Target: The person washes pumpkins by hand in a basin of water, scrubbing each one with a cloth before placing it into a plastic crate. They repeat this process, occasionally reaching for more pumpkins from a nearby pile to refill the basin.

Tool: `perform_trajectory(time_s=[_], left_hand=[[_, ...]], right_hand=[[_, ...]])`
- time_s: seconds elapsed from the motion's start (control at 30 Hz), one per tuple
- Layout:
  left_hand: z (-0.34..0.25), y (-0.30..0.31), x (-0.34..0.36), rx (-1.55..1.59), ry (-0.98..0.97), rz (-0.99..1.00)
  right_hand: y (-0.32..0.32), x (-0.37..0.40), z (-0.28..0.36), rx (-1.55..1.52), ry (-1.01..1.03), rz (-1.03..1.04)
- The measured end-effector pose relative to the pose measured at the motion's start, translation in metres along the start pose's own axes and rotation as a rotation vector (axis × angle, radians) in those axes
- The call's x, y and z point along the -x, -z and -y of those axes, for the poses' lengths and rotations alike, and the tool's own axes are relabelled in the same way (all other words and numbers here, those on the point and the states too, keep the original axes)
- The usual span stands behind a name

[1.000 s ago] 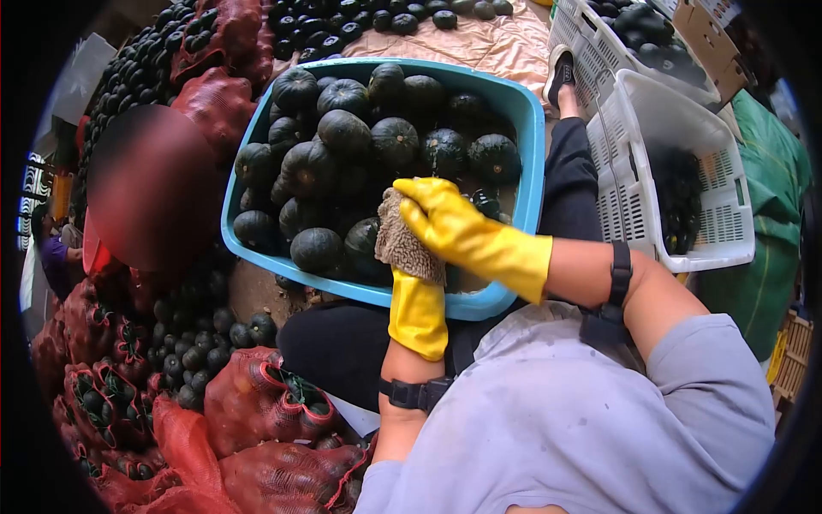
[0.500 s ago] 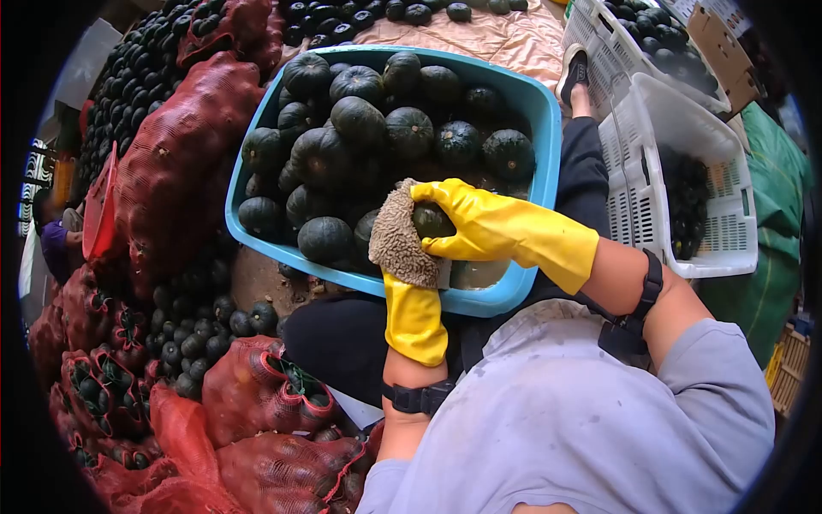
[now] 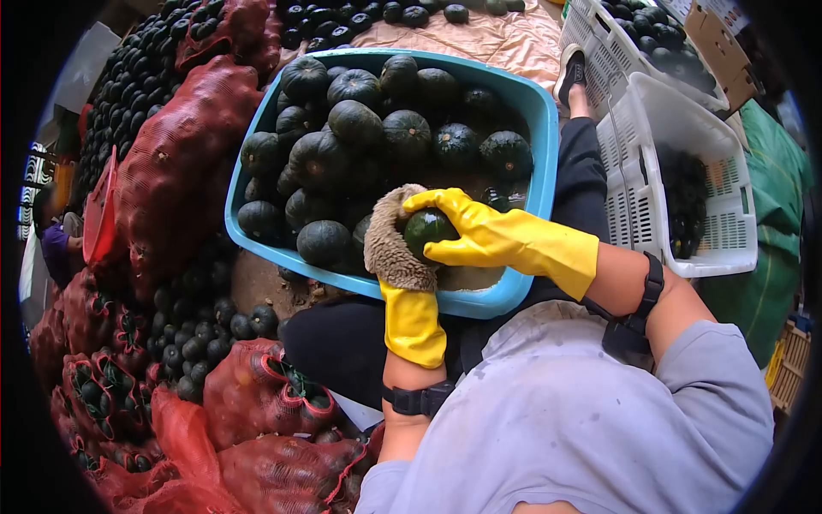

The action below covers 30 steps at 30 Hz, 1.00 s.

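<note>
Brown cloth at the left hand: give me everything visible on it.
The brown cloth is tan-brown, with a nubby, terry-like pile that looks soft. It covers most of the left yellow glove, leaving the cuff bare below its lower edge; whether it is a mitt or a wrapped rag, I can't tell. It sits over the near side of the blue tub, curved around one side of a dark green squash. The right hand appears to touch its upper edge.

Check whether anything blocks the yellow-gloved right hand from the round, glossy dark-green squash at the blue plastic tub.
Nothing visible beyond the rubber glove: the right hand curves directly around the squash. The brown, fluffy cloth lies against the squash's left side, not between them.
</note>
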State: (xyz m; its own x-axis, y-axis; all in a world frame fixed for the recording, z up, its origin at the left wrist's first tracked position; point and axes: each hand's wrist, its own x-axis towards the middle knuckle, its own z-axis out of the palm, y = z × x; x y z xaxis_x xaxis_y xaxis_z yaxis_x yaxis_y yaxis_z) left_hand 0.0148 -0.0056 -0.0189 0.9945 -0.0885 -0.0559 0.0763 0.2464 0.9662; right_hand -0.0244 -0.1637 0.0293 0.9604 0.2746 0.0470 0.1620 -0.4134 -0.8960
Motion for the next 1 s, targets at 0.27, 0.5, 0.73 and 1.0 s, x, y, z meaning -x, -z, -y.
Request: perform_trajectory(time_s=[0.27,0.5,0.73,1.0], left_hand=[[0.017,-0.015,0.006,-0.306,-0.170,0.030],[0.056,0.011,-0.015,0.168,0.189,0.085],[0.029,0.001,-0.012,-0.525,0.080,-0.048],[-0.055,0.002,-0.005,1.004,0.392,-0.123]], right_hand=[[-0.043,-0.025,-0.068,0.406,0.097,-0.597],[-0.061,-0.002,-0.058,-0.338,-0.132,-0.337],[0.008,0.025,-0.046,-1.311,-0.664,-0.117],[0.213,0.093,-0.100,-1.339,0.199,-0.847]])
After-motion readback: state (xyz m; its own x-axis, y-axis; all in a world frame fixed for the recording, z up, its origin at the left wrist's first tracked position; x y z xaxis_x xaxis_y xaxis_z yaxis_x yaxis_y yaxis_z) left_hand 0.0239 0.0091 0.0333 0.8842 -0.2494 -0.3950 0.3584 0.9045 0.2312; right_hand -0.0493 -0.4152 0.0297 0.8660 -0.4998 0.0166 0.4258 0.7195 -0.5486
